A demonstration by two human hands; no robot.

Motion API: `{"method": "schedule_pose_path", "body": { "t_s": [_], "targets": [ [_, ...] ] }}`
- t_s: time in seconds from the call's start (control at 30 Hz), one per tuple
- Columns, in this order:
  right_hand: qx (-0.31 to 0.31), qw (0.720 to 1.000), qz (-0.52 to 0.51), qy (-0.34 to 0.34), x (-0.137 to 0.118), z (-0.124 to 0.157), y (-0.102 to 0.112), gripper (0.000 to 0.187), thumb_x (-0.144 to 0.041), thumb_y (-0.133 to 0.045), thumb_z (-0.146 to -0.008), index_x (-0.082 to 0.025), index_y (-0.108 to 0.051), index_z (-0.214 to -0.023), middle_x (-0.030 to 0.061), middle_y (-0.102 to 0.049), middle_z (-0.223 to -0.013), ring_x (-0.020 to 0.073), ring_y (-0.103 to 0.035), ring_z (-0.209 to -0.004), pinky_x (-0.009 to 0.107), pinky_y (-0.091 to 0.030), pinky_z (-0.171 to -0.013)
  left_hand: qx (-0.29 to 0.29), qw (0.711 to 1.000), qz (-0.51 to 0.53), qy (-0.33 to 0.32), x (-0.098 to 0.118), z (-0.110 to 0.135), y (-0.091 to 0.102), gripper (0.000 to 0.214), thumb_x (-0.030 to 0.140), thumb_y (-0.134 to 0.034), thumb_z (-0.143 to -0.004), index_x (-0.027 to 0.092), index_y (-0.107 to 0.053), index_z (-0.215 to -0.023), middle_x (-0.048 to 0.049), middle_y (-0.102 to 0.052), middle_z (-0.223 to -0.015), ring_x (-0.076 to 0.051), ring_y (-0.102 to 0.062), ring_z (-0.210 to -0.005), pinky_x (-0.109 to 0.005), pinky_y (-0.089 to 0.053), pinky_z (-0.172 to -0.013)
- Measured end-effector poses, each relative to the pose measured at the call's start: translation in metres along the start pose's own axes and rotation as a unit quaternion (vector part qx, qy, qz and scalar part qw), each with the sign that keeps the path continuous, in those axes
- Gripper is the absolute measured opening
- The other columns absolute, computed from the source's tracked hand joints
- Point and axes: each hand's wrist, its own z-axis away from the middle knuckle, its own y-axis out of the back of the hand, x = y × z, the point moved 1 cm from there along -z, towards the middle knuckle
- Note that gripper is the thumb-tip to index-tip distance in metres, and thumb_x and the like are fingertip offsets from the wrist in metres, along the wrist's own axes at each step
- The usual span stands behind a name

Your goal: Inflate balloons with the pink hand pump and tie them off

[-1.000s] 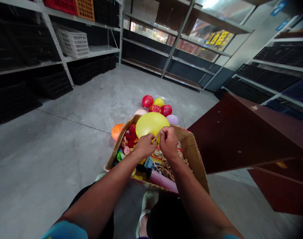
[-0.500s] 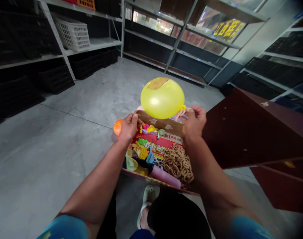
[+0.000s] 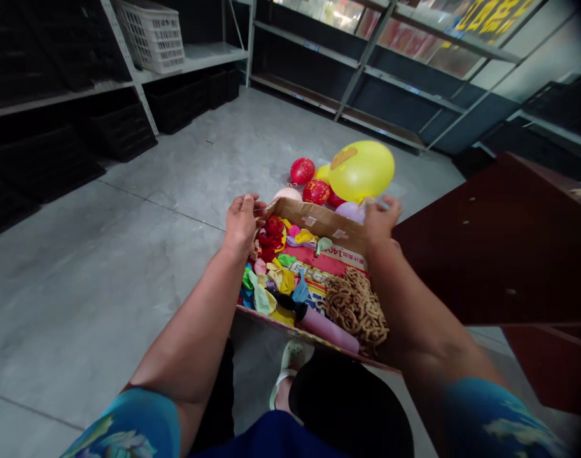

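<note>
A yellow inflated balloon [image 3: 361, 172] with a tan patch is beyond the far side of the cardboard box [image 3: 326, 226]. My right hand [image 3: 382, 219] is just below it, thumb and fingers apart and slightly blurred; I see no firm hold on the balloon. At the box's far left corner, my left hand [image 3: 242, 221] has its fingertips pinched together near a thin pale line; what they hold is unclear. Inside the box are limp coloured balloons [image 3: 280, 277], a heap of tan cord [image 3: 356, 305] and a pink hand pump [image 3: 329, 331] with a black end.
Red balloons [image 3: 302, 171], a lilac balloon [image 3: 350, 211] and a pale pink balloon [image 3: 289, 194] lie behind the box. A dark red wooden piece [image 3: 500, 254] stands at right. Metal shelves [image 3: 309, 44], black crates [image 3: 121, 130] and a white basket [image 3: 151, 38] line the room.
The yellow balloon has moved right and away from me, apart from the right hand's earlier pinch at its neck. That hand's fingers have spread. The orange balloon at left is no longer visible.
</note>
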Motion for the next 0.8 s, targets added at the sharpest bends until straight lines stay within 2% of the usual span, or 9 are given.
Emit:
{"method": "schedule_pose_path", "body": {
  "t_s": [0.03, 0.1, 0.2, 0.3, 0.4, 0.5, 0.53, 0.67, 0.8],
  "targets": [
    [-0.016, 1.000, 0.013, 0.010, 0.003, 0.018, -0.010, 0.026, -0.025, -0.052, -0.077, -0.020, -0.046, -0.101, 0.0087, -0.052, -0.108, 0.0190, -0.055, -0.095, 0.046, -0.046, -0.088, 0.006, 1.000, 0.004, 0.003, 0.000, 0.000, 0.001, 0.029, 0.039, -0.044, -0.085, 0.015, -0.056, -0.096, -0.0078, -0.064, -0.087, -0.014, -0.061, -0.070, -0.024, -0.045, -0.055],
    [-0.136, 0.988, 0.045, 0.048, 0.005, 0.057, -0.034, 0.018, -0.028, -0.051, -0.078, -0.018, -0.054, -0.092, 0.0069, -0.057, -0.097, 0.0192, -0.055, -0.093, 0.044, -0.044, -0.089, 0.013, 1.000, 0.017, 0.012, -0.001, -0.002, 0.001, 0.029, 0.038, -0.043, -0.085, 0.015, -0.056, -0.096, -0.0083, -0.064, -0.090, -0.014, -0.061, -0.071, -0.024, -0.046, -0.056],
    [-0.292, 0.951, 0.057, 0.087, -0.001, 0.113, -0.071, 0.008, -0.027, -0.064, -0.068, -0.021, -0.062, -0.073, 0.0024, -0.062, -0.080, 0.0198, -0.056, -0.087, 0.040, -0.043, -0.089, 0.013, 0.999, 0.028, 0.022, -0.004, -0.004, 0.002, 0.027, 0.037, -0.043, -0.085, 0.015, -0.056, -0.095, -0.0085, -0.064, -0.091, -0.014, -0.062, -0.071, -0.024, -0.045, -0.056],
    [-0.360, 0.925, 0.067, 0.099, -0.009, 0.151, -0.098, 0.017, -0.023, -0.073, -0.059, -0.022, -0.065, -0.074, 0.0052, -0.063, -0.090, 0.0234, -0.053, -0.093, 0.042, -0.041, -0.092, 0.012, 0.999, 0.026, 0.020, -0.007, -0.006, 0.003, 0.027, 0.036, -0.043, -0.085, 0.015, -0.056, -0.095, -0.0085, -0.065, -0.091, -0.014, -0.062, -0.071, -0.023, -0.045, -0.056],
    [-0.368, 0.925, 0.066, 0.073, -0.013, 0.163, -0.111, 0.019, -0.019, -0.071, -0.060, -0.023, -0.066, -0.078, 0.0067, -0.061, -0.098, 0.0255, -0.051, -0.098, 0.043, -0.039, -0.093, 0.015, 0.999, 0.019, 0.021, -0.006, -0.006, 0.002, 0.028, 0.036, -0.042, -0.085, 0.015, -0.056, -0.095, -0.0083, -0.065, -0.091, -0.014, -0.062, -0.072, -0.023, -0.044, -0.056],
    [-0.344, 0.938, 0.043, 0.021, -0.014, 0.156, -0.112, 0.004, -0.025, -0.063, -0.070, -0.023, -0.063, -0.074, 0.0041, -0.061, -0.087, 0.0221, -0.054, -0.090, 0.040, -0.043, -0.087, 0.007, 0.999, 0.017, 0.034, -0.005, -0.005, 0.002, 0.027, 0.036, -0.042, -0.085, 0.015, -0.056, -0.094, -0.0081, -0.065, -0.090, -0.014, -0.062, -0.071, -0.024, -0.045, -0.057],
    [-0.330, 0.943, 0.031, -0.001, -0.015, 0.152, -0.109, 0.008, -0.029, -0.059, -0.074, -0.022, -0.062, -0.073, 0.0031, -0.061, -0.081, 0.0206, -0.055, -0.085, 0.039, -0.045, -0.083, 0.004, 0.999, 0.019, 0.036, -0.005, -0.004, 0.002, 0.027, 0.036, -0.042, -0.085, 0.015, -0.057, -0.094, -0.0080, -0.065, -0.089, -0.014, -0.062, -0.071, -0.024, -0.045, -0.058],
    [-0.282, 0.955, -0.032, -0.087, -0.028, 0.131, -0.082, 0.029, -0.047, -0.047, -0.081, -0.020, -0.056, -0.077, -0.0009, -0.060, -0.068, 0.0156, -0.057, -0.066, 0.031, -0.051, -0.064, -0.011, 0.999, 0.015, 0.034, -0.010, -0.004, 0.002, 0.028, 0.038, -0.044, -0.085, 0.015, -0.059, -0.090, -0.0078, -0.066, -0.087, -0.014, -0.061, -0.071, -0.024, -0.044, -0.058],
    [-0.252, 0.944, -0.123, -0.171, -0.056, 0.121, -0.046, 0.031, -0.052, -0.053, -0.078, -0.022, -0.055, -0.084, -0.0005, -0.066, -0.074, 0.0158, -0.063, -0.065, 0.030, -0.054, -0.060, -0.055, 0.997, 0.007, 0.050, -0.018, 0.001, -0.007, 0.026, 0.033, -0.043, -0.083, 0.015, -0.061, -0.090, -0.0076, -0.067, -0.090, -0.014, -0.060, -0.075, -0.024, -0.044, -0.060]
  ]
}}
